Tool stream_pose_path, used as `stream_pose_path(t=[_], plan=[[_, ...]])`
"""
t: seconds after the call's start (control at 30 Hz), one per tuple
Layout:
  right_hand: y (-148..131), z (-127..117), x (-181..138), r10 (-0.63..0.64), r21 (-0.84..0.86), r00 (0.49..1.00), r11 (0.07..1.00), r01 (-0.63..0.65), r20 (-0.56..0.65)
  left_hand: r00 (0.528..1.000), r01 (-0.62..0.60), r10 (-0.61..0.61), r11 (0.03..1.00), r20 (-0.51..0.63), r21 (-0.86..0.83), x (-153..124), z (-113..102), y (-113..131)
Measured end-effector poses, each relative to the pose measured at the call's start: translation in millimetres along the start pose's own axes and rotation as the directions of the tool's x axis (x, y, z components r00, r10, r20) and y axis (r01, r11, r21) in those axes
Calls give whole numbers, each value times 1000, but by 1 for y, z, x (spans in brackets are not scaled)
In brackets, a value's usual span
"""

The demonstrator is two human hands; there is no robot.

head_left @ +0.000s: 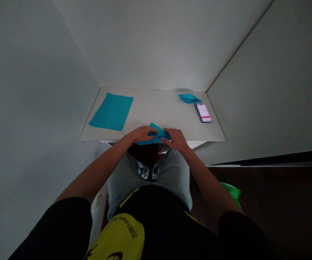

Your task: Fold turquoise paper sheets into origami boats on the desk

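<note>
A partly folded sheet of blue paper lies at the front edge of the white shelf-like table, with one corner sticking up behind my hands and its lower part reaching over the edge. My left hand grips its left side between thumb and fingers. On the right side of the same paper, my right hand has its fingers bent over the top and the thumb below. Parts of the folds are covered by both hands.
A flat blue sheet lies on the left of the white table. At the back right are a folded blue paper piece and a phone. Walls enclose the table; a green object is low on the right.
</note>
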State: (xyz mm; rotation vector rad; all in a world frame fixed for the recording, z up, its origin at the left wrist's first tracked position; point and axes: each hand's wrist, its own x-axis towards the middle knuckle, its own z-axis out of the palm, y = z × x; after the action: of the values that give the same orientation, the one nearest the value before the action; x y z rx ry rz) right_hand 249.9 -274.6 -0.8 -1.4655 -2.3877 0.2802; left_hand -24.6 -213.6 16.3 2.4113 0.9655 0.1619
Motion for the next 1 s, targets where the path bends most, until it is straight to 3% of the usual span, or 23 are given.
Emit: stream_pose_path(t=[0.17, 0.3, 0.4, 0.57, 0.73, 1.0], plan=[[-24, 3, -10, 17, -19, 993, 1000, -19, -113, 996, 78, -69, 982, -53, 173, 8, 3, 7], [-42, 19, -12, -77, 4, 996, 997, 77, -34, 974, 135, -74, 948, -214, 287, 13, 6, 25], [-46, 36, -2, -81, 29, 997, 996, 80, 14, 938, 216, -115, 932, -327, 291, 16, 10, 33], [-38, 53, 18, -23, 22, 997, 1000, 22, 70, 929, 270, -186, 932, -321, 240, 7, 31, 24], [-26, 57, 19, -68, 15, 995, 998, 67, 77, 946, 153, -78, 963, -314, 223, -23, 59, 15], [14, 41, 24, -33, -20, 993, 999, 36, 112, 955, 116, -45, 966, -292, 229, -46, 61, 12]])
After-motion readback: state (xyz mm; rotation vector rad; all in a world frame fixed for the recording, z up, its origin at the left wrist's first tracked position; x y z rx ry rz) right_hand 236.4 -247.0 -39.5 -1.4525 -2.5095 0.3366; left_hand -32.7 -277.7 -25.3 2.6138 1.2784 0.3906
